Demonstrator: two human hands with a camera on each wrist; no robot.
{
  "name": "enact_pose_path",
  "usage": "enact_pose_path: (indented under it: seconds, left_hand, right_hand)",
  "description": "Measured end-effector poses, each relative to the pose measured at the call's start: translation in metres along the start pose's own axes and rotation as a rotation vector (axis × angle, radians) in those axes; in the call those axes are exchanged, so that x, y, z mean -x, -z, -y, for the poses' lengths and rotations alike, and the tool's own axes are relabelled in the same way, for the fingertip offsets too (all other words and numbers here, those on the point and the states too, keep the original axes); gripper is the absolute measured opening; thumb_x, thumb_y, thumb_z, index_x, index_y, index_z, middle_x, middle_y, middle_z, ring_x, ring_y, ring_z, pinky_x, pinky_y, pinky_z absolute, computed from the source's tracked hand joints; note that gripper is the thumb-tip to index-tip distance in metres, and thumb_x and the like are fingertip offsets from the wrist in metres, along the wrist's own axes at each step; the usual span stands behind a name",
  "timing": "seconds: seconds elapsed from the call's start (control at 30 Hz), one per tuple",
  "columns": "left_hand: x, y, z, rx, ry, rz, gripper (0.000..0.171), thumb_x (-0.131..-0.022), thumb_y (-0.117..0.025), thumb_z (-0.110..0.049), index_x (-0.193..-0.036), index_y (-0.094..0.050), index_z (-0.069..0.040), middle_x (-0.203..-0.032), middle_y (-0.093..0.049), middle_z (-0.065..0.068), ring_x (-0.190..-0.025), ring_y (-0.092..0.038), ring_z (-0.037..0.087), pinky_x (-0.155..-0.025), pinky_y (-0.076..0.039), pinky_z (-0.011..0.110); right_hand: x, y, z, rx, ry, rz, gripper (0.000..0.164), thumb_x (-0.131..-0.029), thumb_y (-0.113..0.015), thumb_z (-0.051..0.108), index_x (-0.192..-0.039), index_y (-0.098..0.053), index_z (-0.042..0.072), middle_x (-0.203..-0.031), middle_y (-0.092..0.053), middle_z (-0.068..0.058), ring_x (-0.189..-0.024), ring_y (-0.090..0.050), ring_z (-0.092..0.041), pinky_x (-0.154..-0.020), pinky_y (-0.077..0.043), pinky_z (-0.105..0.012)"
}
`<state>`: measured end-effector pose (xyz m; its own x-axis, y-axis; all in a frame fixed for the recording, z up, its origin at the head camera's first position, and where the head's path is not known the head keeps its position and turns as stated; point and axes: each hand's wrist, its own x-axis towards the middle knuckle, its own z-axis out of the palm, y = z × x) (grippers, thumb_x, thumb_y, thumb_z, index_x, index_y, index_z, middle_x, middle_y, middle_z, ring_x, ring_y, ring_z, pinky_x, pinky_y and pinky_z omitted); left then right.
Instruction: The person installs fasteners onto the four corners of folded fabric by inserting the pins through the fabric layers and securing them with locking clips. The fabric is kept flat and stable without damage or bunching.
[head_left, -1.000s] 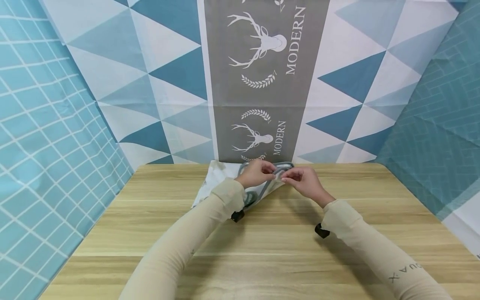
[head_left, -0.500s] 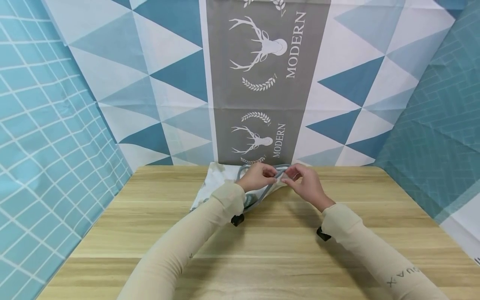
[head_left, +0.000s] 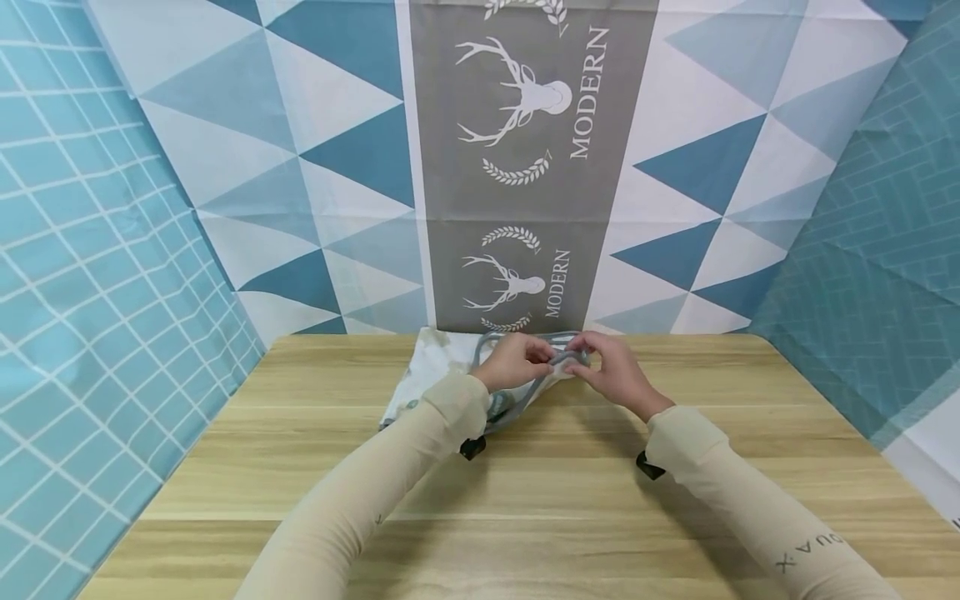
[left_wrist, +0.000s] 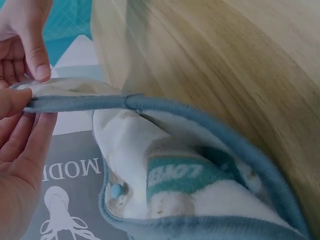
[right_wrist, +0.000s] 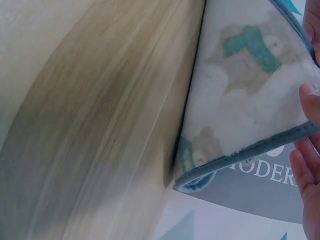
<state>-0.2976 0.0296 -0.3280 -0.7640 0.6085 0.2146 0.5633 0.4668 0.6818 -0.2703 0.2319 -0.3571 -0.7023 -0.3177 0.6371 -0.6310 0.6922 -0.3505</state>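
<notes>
A soft white cloth point(head_left: 431, 367) with a blue-grey bound edge lies folded at the far side of the wooden table. Brown bears and green patches are printed on it, as the right wrist view shows on the cloth point(right_wrist: 240, 100). My left hand point(head_left: 516, 362) pinches the bound edge point(left_wrist: 80, 103) between thumb and fingers, lifting it so the cloth gapes into a pocket. Close beside it, my right hand point(head_left: 613, 371) pinches the same cloth near its right end, thumb above the edge and fingers beneath. A small round blue dot point(left_wrist: 117, 190) shows near one border.
The wooden table point(head_left: 600, 517) reaches back to a wall sheet point(head_left: 517, 192) printed with deer heads and triangles. Blue tile-patterned sheets point(head_left: 82, 275) stand at the left and right. A black wrist strap part point(head_left: 472, 448) hangs under the left cuff, another under the right.
My right hand's fingertips have shifted along the bound edge and now pinch it next to my left hand. The left hand keeps its pinch, almost in place.
</notes>
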Motion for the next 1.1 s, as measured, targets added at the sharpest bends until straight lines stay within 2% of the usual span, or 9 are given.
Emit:
enact_pose_path:
  seconds: [0.13, 0.27, 0.4, 0.57, 0.63, 0.73, 0.87, 0.97, 1.1]
  left_hand:
    - [0.006, 0.001, 0.000, -0.016, -0.017, 0.001, 0.020, -0.086, -0.068, -0.006, -0.105, -0.073, -0.003, -0.100, -0.075, 0.011, -0.091, -0.072, 0.020, -0.076, -0.054, 0.016]
    - [0.021, 0.007, -0.002, -0.006, -0.049, 0.033, 0.023, -0.088, -0.066, -0.005, -0.109, -0.072, -0.003, -0.106, -0.074, 0.012, -0.097, -0.071, 0.022, -0.081, -0.056, 0.017]
    - [0.050, 0.022, -0.005, -0.056, -0.112, 0.089, 0.025, -0.089, -0.063, -0.003, -0.113, -0.070, 0.001, -0.111, -0.072, 0.015, -0.103, -0.070, 0.024, -0.085, -0.055, 0.018]
    - [0.100, 0.057, -0.005, -0.268, -0.199, 0.106, 0.027, -0.090, -0.063, -0.007, -0.115, -0.069, -0.001, -0.113, -0.072, 0.013, -0.103, -0.069, 0.023, -0.087, -0.056, 0.026]
    - [0.122, 0.072, -0.001, -0.338, -0.179, 0.101, 0.029, -0.090, -0.064, -0.009, -0.117, -0.068, -0.001, -0.114, -0.071, 0.012, -0.104, -0.068, 0.024, -0.089, -0.056, 0.032]
    - [0.156, 0.088, 0.008, -0.360, -0.074, 0.106, 0.033, -0.089, -0.066, -0.013, -0.120, -0.066, -0.002, -0.119, -0.069, 0.012, -0.110, -0.066, 0.026, -0.093, -0.054, 0.039]
    - [0.199, 0.097, 0.024, -0.391, 0.033, 0.107, 0.036, -0.086, -0.070, -0.015, -0.120, -0.066, -0.003, -0.119, -0.069, 0.012, -0.111, -0.065, 0.029, -0.093, -0.054, 0.043]
    - [0.220, 0.097, 0.037, -0.462, 0.023, 0.096, 0.033, -0.083, -0.073, -0.012, -0.113, -0.068, 0.000, -0.112, -0.071, 0.011, -0.103, -0.067, 0.029, -0.087, -0.055, 0.041]
    - [0.232, 0.091, 0.045, -0.509, 0.030, 0.116, 0.028, -0.080, -0.074, -0.009, -0.106, -0.068, 0.001, -0.106, -0.072, 0.011, -0.098, -0.067, 0.027, -0.084, -0.055, 0.039]
  right_hand:
    - [-0.001, -0.004, 0.004, -0.025, 0.006, 0.011, 0.020, -0.076, -0.080, 0.009, -0.092, -0.067, 0.012, -0.087, -0.070, -0.002, -0.081, -0.065, -0.020, -0.072, -0.054, -0.043]
    - [0.000, -0.008, 0.007, -0.049, 0.050, 0.047, 0.017, -0.078, -0.077, 0.004, -0.088, -0.067, 0.013, -0.085, -0.070, -0.001, -0.078, -0.065, -0.015, -0.071, -0.056, -0.040]
    - [0.006, -0.007, 0.007, -0.009, 0.095, 0.102, 0.016, -0.079, -0.076, 0.003, -0.089, -0.069, 0.013, -0.084, -0.070, 0.000, -0.075, -0.063, -0.011, -0.068, -0.055, -0.032]
    - [0.019, 0.003, 0.005, 0.040, 0.077, 0.144, 0.016, -0.079, -0.075, 0.001, -0.090, -0.073, 0.011, -0.084, -0.070, -0.002, -0.075, -0.063, -0.012, -0.065, -0.054, -0.034]
    - [0.022, 0.008, 0.004, 0.053, 0.085, 0.141, 0.016, -0.078, -0.075, 0.000, -0.091, -0.074, 0.011, -0.085, -0.070, -0.002, -0.075, -0.064, -0.013, -0.066, -0.055, -0.036]
    - [0.025, 0.012, 0.004, 0.073, 0.131, 0.126, 0.019, -0.076, -0.076, -0.002, -0.090, -0.074, 0.011, -0.086, -0.071, -0.002, -0.077, -0.065, -0.014, -0.068, -0.056, -0.035]
    - [0.029, 0.014, 0.006, 0.111, 0.202, 0.107, 0.026, -0.070, -0.078, -0.008, -0.087, -0.074, 0.011, -0.083, -0.072, -0.001, -0.077, -0.066, -0.015, -0.067, -0.056, -0.033]
    - [0.029, 0.015, 0.008, 0.128, 0.215, 0.096, 0.028, -0.068, -0.078, -0.010, -0.087, -0.074, 0.010, -0.082, -0.072, -0.001, -0.076, -0.065, -0.016, -0.066, -0.055, -0.033]
    - [0.026, 0.014, 0.009, 0.127, 0.224, 0.086, 0.029, -0.067, -0.078, -0.012, -0.086, -0.074, 0.010, -0.082, -0.072, -0.001, -0.075, -0.065, -0.016, -0.065, -0.055, -0.032]
